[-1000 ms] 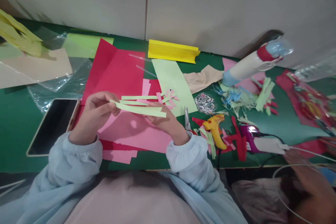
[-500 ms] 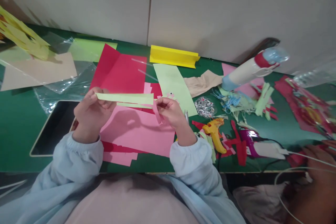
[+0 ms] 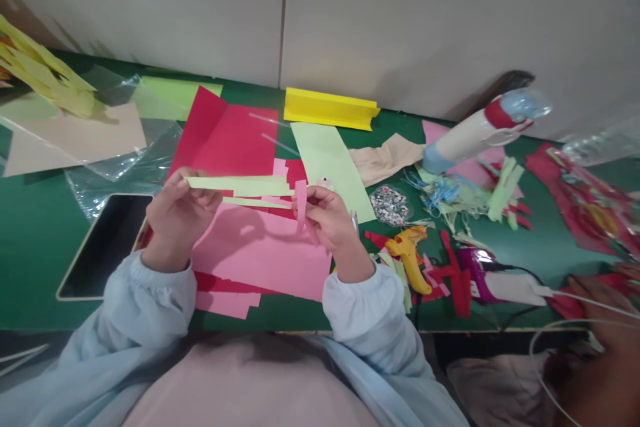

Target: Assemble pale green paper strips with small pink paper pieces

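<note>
Paper strips pinched above the table (image 3: 35,240)
Light, floppy green strips (image 3: 240,184) gripped at one end by left hand (image 3: 176,215); right hand (image 3: 329,220) pinches pink strip (image 3: 301,197).

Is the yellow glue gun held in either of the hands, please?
No, the yellow glue gun lies on the table; the left hand holds green strips and the right hand a pink strip.

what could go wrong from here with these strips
1. The left hand pinches the green strips at one end only, so they may fan apart or sag.
2. The pink strip in the right hand is thin and could crease or tear.
3. The glue gun lies among scraps near the right sleeve; if hot, it may stick them.
</note>
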The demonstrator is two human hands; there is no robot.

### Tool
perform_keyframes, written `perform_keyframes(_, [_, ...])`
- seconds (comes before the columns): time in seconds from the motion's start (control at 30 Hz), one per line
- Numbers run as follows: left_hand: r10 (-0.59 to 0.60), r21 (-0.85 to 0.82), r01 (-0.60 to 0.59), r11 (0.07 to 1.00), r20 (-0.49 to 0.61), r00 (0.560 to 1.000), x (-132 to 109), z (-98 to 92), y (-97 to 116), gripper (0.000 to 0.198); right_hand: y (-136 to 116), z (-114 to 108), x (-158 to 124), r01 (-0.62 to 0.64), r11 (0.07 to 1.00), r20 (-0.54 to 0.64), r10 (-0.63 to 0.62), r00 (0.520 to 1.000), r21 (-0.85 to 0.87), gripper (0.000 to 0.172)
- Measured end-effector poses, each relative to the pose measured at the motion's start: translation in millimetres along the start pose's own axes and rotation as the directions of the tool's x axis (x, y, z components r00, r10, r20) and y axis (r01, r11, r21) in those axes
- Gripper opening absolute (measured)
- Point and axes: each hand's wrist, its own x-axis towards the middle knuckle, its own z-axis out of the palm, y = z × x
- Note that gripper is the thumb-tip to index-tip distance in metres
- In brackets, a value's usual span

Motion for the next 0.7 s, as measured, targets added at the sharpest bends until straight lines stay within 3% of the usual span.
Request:
perform_keyframes(0.13, [0.006, -0.015, -0.006, 1.000, -0.015, 1.000, 0.3, 0.5, 0.3, 0.029, -0.5, 0.9, -1.7, -0.030, 1.000, 0.023, 0.030, 0.999, 0.008, 0.016])
perform_keyframes(0.43, [0.010, -0.016, -0.010, 1.000, -0.002, 1.000, 0.9, 3.9, 0.3, 0.034, 2.6, 3.7, -0.6, -0.239, 0.966, 0.022, 0.238, 0.971, 0.100, 0.012])
perform_keyframes(0.7, [0.046, 0.026, -0.046, 0.999, 0.003, 0.999, 0.4, 9.6, -0.7, 0.031, -0.2, 6.4, -1.7, -0.251, 0.956, 0.043, 0.247, 0.968, 0.150, 0.011])
